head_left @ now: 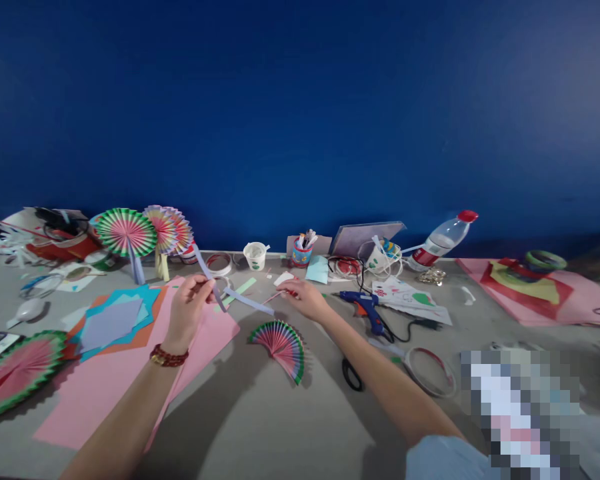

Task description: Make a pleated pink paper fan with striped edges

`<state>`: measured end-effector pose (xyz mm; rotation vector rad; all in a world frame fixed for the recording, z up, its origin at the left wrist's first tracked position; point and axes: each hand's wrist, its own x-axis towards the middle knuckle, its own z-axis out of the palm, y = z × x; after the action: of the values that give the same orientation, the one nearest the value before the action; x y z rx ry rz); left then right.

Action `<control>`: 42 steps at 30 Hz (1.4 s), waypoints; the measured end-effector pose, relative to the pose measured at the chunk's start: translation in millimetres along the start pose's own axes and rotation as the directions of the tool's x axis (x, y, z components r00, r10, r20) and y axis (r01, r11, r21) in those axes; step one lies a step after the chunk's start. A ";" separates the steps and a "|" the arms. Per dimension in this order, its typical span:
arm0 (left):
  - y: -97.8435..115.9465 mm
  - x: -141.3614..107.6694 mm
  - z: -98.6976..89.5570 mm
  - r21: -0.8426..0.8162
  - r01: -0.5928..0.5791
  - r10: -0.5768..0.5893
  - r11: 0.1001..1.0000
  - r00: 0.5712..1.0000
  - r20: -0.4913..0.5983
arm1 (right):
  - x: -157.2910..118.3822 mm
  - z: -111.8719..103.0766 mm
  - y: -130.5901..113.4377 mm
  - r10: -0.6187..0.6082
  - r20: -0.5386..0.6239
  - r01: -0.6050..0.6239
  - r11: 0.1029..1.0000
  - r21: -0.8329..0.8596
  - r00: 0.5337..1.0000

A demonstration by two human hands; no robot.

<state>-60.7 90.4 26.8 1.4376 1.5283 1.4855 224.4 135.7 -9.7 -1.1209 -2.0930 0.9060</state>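
My left hand (190, 303) is raised over the pink paper, its fingers pinched on a narrow lavender paper strip (201, 261) that stands up and hangs below the fingers. My right hand (304, 300) reaches low over the table with its fingers closed. A thin pinkish sliver shows at its fingertips, too blurred to name. Between the hands lie another lavender strip (250, 301) and a pale green strip (243, 291). Closer to me, a small folded paper fan (285, 347) in green, purple and pink is spread in an arc on the table.
Pleated fans on paper handles (127, 233) stand at back left. A large pleated fan (25, 370) lies at left beside coloured sheets (113, 323). A blue glue gun (365, 308) with its cord, black-handled scissors (352, 375), a tape roll (430, 372) and a tilted bottle (443, 240) are at right.
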 end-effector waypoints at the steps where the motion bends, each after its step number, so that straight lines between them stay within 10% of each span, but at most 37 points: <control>1: 2.7 -5.6 7.5 -0.003 0.010 -0.010 1.000 0.998 0.065 | -9.3 -5.1 -3.1 0.019 -0.016 -0.019 1.000 -0.005 1.000; 5: 10.8 -24.9 38.0 -0.054 -0.024 0.039 0.998 0.953 0.300 | -55.2 -38.0 -7.5 0.083 0.041 -0.083 0.997 -0.005 0.996; 8: 11.5 -32.1 51.5 -0.065 -0.027 0.052 0.998 0.905 0.422 | -99.1 -85.7 3.1 0.180 -0.134 -0.201 0.966 -0.162 0.975; 13: 3.1 -35.7 58.5 -0.008 0.114 -0.096 0.993 0.873 0.478 | -172.6 -144.3 16.9 0.422 -0.172 -0.454 0.794 -0.403 0.890; 24: 2.7 -38.0 59.6 -0.010 0.129 -0.104 0.992 0.839 0.534 | -182.4 -86.8 9.9 0.495 -0.091 -0.334 0.428 -0.840 0.864; 34: -14.1 -42.5 45.2 -0.022 0.198 -0.162 0.980 0.857 0.490 | -195.6 -109.4 14.6 0.504 0.028 -0.362 0.657 -0.662 0.863; 42: -16.3 -44.8 47.2 -0.062 0.208 -0.149 0.976 0.849 0.507 | -193.1 -96.2 7.5 0.571 -0.019 -0.370 0.506 -0.779 0.821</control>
<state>-10.5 67.7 -11.4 1.4248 1.1917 0.9665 390.9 -0.5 7.0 -2.2269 -2.4942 0.3322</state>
